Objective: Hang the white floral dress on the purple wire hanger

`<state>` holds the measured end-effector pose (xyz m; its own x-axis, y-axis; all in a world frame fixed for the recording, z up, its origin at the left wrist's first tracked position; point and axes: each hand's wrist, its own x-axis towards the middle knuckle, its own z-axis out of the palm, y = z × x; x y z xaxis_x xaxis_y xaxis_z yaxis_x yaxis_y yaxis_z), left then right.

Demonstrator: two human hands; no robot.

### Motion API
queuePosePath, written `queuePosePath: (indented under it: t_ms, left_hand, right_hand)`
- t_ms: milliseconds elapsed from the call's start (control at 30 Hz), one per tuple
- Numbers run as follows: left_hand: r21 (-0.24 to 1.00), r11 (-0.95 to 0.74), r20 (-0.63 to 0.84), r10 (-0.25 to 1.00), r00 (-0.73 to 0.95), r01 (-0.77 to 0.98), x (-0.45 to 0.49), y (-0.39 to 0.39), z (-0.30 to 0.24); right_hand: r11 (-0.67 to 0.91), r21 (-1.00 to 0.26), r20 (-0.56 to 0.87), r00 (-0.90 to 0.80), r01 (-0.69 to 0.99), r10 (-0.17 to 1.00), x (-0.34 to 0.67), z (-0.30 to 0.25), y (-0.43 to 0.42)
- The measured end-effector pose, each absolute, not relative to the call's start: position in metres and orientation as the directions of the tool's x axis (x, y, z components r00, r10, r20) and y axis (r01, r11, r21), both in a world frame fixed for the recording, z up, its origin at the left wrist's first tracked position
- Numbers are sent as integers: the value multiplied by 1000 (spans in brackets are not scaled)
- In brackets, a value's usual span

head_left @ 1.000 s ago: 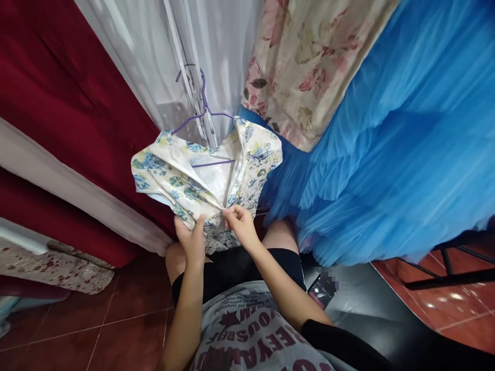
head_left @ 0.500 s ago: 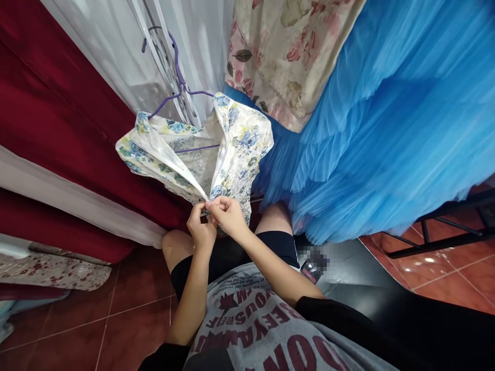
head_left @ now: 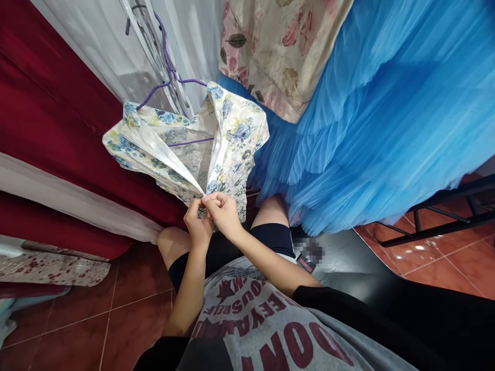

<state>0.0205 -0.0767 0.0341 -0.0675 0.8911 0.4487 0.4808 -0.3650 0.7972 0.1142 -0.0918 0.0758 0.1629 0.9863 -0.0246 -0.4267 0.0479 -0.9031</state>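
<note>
A white sleeveless garment (head_left: 240, 131) with blue and yellow flowers hangs from a purple hanger (head_left: 167, 64). Its front or back opening gapes in a V, the pale inner edges meeting at the bottom. At that meeting point my left hand (head_left: 198, 222) is closed, pinching the edge of the fabric. Just beside it, my right hand (head_left: 224, 212) pinches the same spot, thumb and forefinger together. The two hands touch or nearly touch. Whatever small part lies between the fingertips is hidden. The garment's lower part falls behind my hands.
Layers of blue tulle (head_left: 371, 123) fill the right side. A beige floral cloth (head_left: 278, 56) hangs at the top middle. Dark red drapes (head_left: 58, 103) hang on the left. A black seat (head_left: 348, 257) and a black metal frame (head_left: 436, 216) are at the right.
The whole view has shifted slightly, so the garment and hanger appear a little further left and higher. Both hands keep their pinch at the bottom of the opening.
</note>
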Motion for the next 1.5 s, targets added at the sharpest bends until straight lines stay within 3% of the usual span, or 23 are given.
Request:
queuePosePath:
  t_ms: [167, 567, 767, 1033, 1233, 1367, 1500]
  left_hand:
    - [764, -422, 475, 880, 17, 488, 25, -79, 31]
    - [731, -338, 438, 899, -26, 593, 22, -79, 21]
    - [770, -382, 432, 902, 22, 511, 31, -85, 16]
    - [767, -439, 433, 892, 128, 468, 48, -96, 30]
    - [781, -437, 396, 899, 187, 445, 32, -84, 25]
    - [791, -523, 464, 851, 247, 318, 21, -41, 67]
    - [665, -678, 689, 719, 96, 313, 19, 6, 150]
  right_hand:
    - [103, -901, 3, 232, -421, 973, 123, 99, -90]
    - [122, -893, 8, 257, -433, 966, 110, 103, -77]
    - [112, -904, -6, 272, -413, 962, 130, 113, -69]
    - [294, -893, 254, 158, -340, 954, 169, 198, 9]
    - [323, -898, 299, 124, -299, 946, 165, 225, 29]
    - [376, -906, 360, 111, -196, 926, 164, 215, 17]
    - [402, -907, 395, 84, -121, 915, 171, 215, 8]
